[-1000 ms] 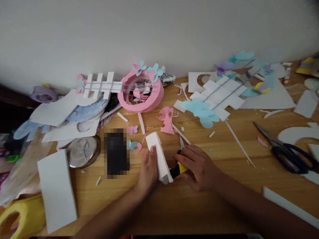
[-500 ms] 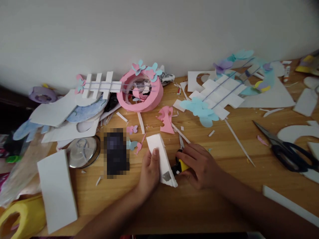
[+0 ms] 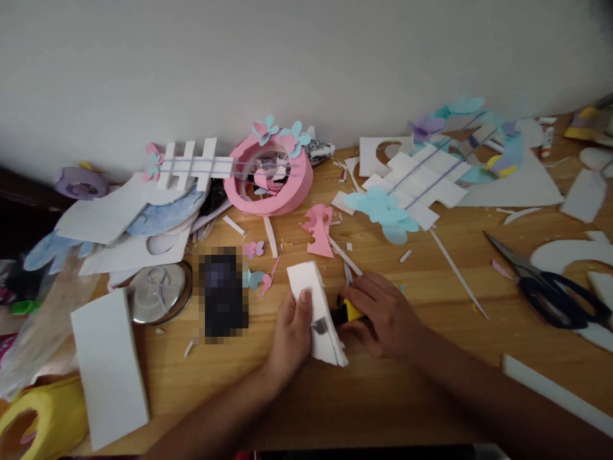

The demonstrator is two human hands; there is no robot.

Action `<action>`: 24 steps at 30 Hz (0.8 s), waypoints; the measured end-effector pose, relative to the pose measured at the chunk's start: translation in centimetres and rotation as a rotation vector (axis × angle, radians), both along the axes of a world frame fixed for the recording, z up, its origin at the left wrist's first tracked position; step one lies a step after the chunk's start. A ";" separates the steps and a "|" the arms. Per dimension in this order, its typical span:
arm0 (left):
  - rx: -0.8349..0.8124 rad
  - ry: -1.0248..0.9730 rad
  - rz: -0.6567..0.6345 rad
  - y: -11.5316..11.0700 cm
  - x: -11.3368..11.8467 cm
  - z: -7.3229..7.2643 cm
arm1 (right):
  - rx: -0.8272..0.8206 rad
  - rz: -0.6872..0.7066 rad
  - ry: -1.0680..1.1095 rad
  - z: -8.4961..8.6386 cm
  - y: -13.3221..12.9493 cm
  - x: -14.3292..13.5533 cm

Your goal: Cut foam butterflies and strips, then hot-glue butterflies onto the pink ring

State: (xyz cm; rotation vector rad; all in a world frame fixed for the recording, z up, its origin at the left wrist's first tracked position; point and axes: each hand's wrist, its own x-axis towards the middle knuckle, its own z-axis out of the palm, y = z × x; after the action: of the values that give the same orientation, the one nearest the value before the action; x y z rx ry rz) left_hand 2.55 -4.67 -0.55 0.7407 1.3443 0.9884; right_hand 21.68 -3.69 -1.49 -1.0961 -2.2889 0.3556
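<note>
A white foam board piece (image 3: 309, 281) is gripped in my left hand (image 3: 291, 332), the thumb lying on its upper face. The piece is tilted and its lower end looks rough. My right hand (image 3: 383, 316) is closed around a yellow and black cutter (image 3: 353, 310). The cutter's dark front end meets the right edge of the foam piece, and a grey blade-like patch shows at the foam's lower part. Small scissors, partly hidden, lie just beyond my right hand.
Large dark-handled scissors (image 3: 541, 287) lie at the right. Behind are a pink ring instrument (image 3: 268, 206) and a white-and-blue one (image 3: 426, 172). A metal lid (image 3: 158, 294), a blurred dark object (image 3: 223, 294), a white board (image 3: 110, 370) and a yellow ring (image 3: 57, 409) are left.
The foam piece and my left hand have moved slightly right and turned a little. The cutter's front end now sits closer against the foam's edge.
</note>
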 end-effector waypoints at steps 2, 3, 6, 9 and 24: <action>0.059 0.030 -0.050 -0.3 0.2 -0.1 | -0.008 -0.024 0.007 0.0 0.2 0.1; 0.078 0.041 -0.066 -0.4 0.3 0.0 | -0.008 -0.024 0.011 -0.1 0.2 0.2; 0.067 0.047 -0.060 -0.5 0.6 0.2 | -0.011 -0.023 0.016 -0.1 0.2 0.2; 0.058 0.036 -0.048 -0.4 0.7 0.5 | -0.022 -0.042 0.009 -0.1 0.1 0.1; 0.035 0.035 -0.044 -0.2 0.5 0.9 | -0.069 -0.071 0.044 0.2 0.5 -0.3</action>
State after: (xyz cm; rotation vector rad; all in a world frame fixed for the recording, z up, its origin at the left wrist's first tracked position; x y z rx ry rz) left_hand 3.08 -4.88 0.34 0.8136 1.3389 0.9702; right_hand 21.37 -3.22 -1.34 -1.1888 -2.2073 0.4288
